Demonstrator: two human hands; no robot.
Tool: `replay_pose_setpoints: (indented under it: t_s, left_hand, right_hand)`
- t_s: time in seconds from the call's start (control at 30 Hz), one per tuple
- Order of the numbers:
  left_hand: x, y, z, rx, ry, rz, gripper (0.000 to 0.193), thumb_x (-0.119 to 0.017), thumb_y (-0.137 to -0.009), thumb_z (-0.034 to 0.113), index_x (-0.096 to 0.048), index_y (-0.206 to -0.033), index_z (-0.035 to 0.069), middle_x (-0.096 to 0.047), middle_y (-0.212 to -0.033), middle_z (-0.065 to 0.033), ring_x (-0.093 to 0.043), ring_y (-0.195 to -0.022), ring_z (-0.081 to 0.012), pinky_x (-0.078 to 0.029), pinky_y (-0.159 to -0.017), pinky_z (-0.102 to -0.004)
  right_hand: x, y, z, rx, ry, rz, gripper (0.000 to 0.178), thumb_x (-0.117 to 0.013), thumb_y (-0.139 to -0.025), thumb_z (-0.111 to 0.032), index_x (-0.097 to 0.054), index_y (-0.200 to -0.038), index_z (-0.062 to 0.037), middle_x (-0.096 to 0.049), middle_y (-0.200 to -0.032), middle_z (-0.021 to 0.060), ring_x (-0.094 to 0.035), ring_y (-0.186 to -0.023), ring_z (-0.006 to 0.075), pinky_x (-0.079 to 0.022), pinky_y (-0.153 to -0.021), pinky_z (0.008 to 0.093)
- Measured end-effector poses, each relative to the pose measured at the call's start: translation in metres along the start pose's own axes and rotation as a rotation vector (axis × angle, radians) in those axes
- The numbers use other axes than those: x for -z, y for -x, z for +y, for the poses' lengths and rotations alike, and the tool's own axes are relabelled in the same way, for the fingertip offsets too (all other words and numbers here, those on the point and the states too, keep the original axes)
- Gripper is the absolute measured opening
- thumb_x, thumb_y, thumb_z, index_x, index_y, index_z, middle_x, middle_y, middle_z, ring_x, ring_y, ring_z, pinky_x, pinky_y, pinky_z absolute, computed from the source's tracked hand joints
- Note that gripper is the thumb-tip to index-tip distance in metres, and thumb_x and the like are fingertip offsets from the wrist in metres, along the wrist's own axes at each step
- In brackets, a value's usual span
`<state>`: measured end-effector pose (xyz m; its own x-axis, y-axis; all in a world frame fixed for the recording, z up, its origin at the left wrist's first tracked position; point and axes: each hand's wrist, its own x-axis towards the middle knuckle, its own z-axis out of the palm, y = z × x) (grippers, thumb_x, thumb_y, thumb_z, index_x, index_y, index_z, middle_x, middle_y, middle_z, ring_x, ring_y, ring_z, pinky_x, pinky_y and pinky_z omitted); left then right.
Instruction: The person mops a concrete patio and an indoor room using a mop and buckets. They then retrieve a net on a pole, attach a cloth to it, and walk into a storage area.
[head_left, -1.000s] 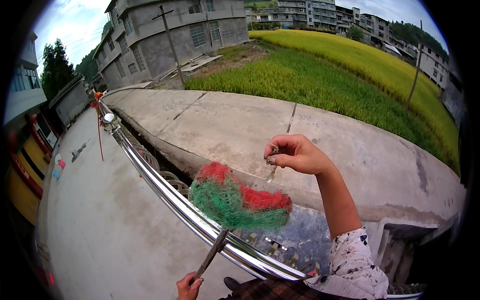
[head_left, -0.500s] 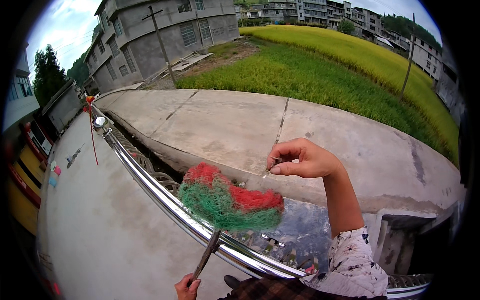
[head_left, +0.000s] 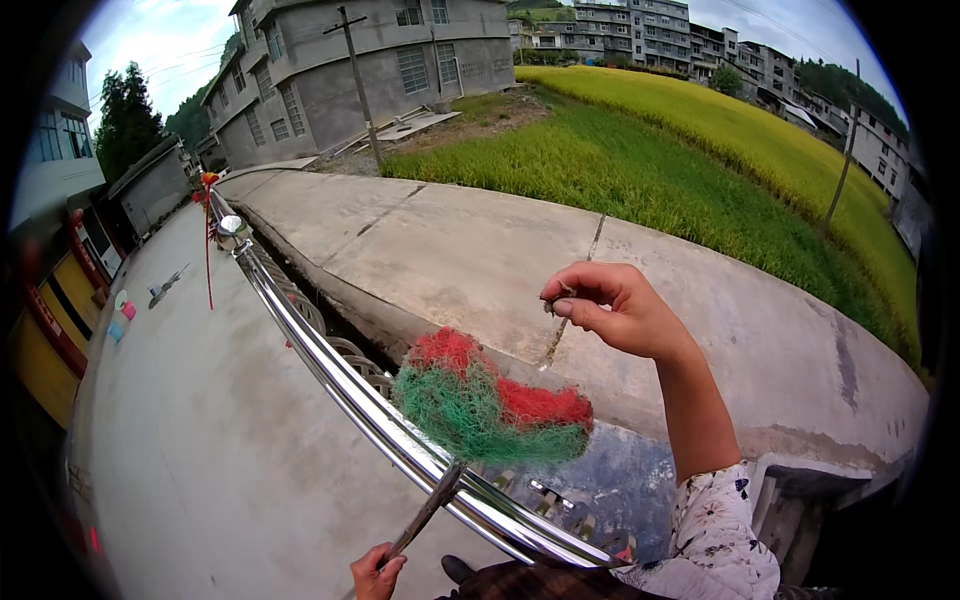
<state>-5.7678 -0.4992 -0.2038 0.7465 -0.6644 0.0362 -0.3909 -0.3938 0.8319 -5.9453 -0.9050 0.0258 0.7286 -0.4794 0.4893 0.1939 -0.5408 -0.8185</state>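
Note:
My left hand (head_left: pixel 377 573), low in the view, is closed round the wooden stick handle of a broom (head_left: pixel 478 425). The broom is held head up, its frayed, tangled bristles red on top and green below. Above and to the right of the bristles, my right hand (head_left: pixel 628 312) pinches a small dark clump of debris (head_left: pixel 556 298) between thumb and fingers. That hand is apart from the broom. What the clump is made of is too small to tell.
A shiny metal railing (head_left: pixel 370 405) runs diagonally behind the broom. Beyond it lie a dark gap, a concrete path (head_left: pixel 480 265) and a green and yellow field (head_left: pixel 660 150). Pale concrete ground (head_left: pixel 230 430) spreads to the left, with small buckets (head_left: pixel 127 310) farther off.
My right hand has risen a little away from the bristles, still pinching the clump. The surroundings and the broom have shifted rightward in the view. My left hand keeps its hold on the handle.

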Motion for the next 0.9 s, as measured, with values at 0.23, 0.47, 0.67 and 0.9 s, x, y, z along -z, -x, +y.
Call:
replay_pose_setpoints:
  t_s: [0.23,0.47,0.67,0.9]
  left_hand:
    - [-0.001,0.001,0.005,-0.060,0.029,0.016,0.025,-0.068,-0.073,0.012,-0.063,-0.094,-0.001,-0.064,-0.078,-0.0113,-0.058,-0.069,-0.0170,-0.048,-0.066,-0.0289]
    - [-0.003,0.001,0.003,-0.052,0.044,0.038,0.025,-0.070,-0.072,0.013,-0.063,-0.093,0.000,-0.064,-0.078,-0.0109,-0.059,-0.069,-0.0170,-0.048,-0.066,-0.0290]
    - [-0.009,0.000,-0.013,-0.142,0.071,0.124,0.025,-0.068,-0.074,0.021,-0.060,-0.077,-0.002,-0.054,-0.056,-0.0043,-0.048,-0.049,-0.0102,-0.040,-0.048,-0.0231]
    - [-0.008,-0.002,0.004,-0.110,0.091,0.102,0.020,-0.071,-0.067,0.007,-0.061,-0.083,0.000,-0.056,-0.060,-0.0034,-0.050,-0.055,-0.0096,-0.042,-0.053,-0.0240]
  right_hand:
    - [-0.045,-0.035,-0.015,-0.122,-0.155,-0.461,0.011,-0.060,-0.081,-0.011,-0.060,-0.086,-0.0016,-0.057,-0.070,-0.0007,-0.050,-0.063,0.0052,-0.041,-0.055,0.0214]
    - [0.008,-0.040,-0.001,-0.036,-0.010,0.148,0.006,-0.059,-0.080,-0.007,-0.058,-0.085,-0.0032,-0.056,-0.073,-0.0021,-0.050,-0.062,0.0045,-0.042,-0.053,0.0204]
    - [-0.049,-0.024,-0.058,0.300,0.213,-0.243,0.013,-0.062,-0.076,-0.006,-0.057,-0.087,-0.0019,-0.055,-0.075,0.0039,-0.054,-0.064,0.0127,-0.044,-0.059,0.0238]
    - [-0.088,-0.024,-0.072,0.567,0.615,-0.362,0.015,-0.062,-0.072,-0.007,-0.052,-0.082,-0.0026,-0.054,-0.078,0.0119,-0.054,-0.068,0.0296,-0.044,-0.060,0.0333]
